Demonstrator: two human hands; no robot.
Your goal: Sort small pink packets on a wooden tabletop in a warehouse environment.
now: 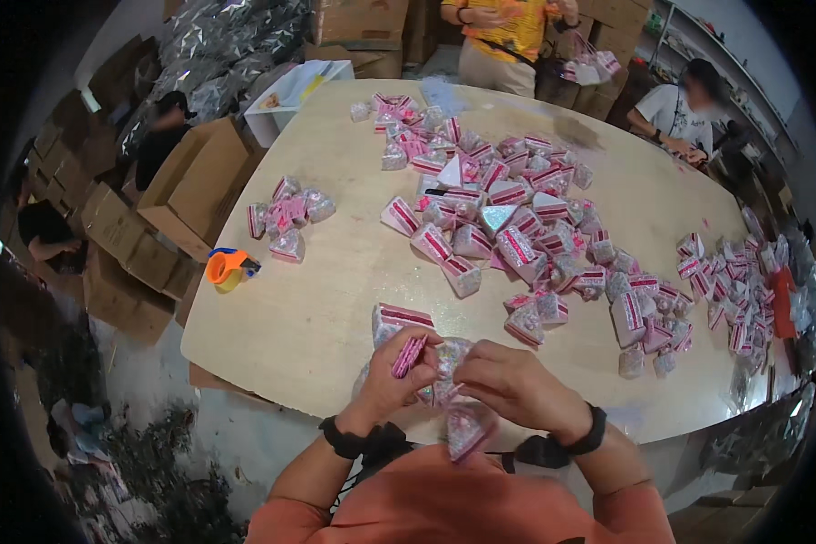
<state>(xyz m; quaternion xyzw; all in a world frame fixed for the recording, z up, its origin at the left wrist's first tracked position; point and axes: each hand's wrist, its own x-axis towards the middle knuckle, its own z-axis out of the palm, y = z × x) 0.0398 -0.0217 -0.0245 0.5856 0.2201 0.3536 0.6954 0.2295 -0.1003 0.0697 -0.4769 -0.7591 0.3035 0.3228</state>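
Left grip (383, 379) pinches a small stack of pink tags (409, 357) between thumb and fingers. Right grip (517, 383) has its fingers drawn in near a pink wedge-shaped pouch (470, 430), which hangs low at the worktop's near edge; I cannot tell what its fingertips hold. Between my two grips I see a shiny iridescent bundle (451, 355), partly hidden by the fingers. Just beyond the left one, a striped white wedge package (403, 317) lies on the worktop (335, 272).

Farther out, a big heap of similar striped packages (520, 251) fills the middle, straggling right into a lower pile (627, 317). Another pile (733, 288) crowds the right side, beside clear plastic bags (804, 313). On the left I have a small cluster of packages (286, 216) and, nearer, an orange-and-blue tape dispenser (230, 267).

At the far left edge, a white bin (267, 127) holds something pale and something yellow. Beside the worktop stand cardboard boxes (210, 172), their contents unclear to me. A co-worker in yellow (517, 36) stands opposite, another in white (684, 113) at far right.
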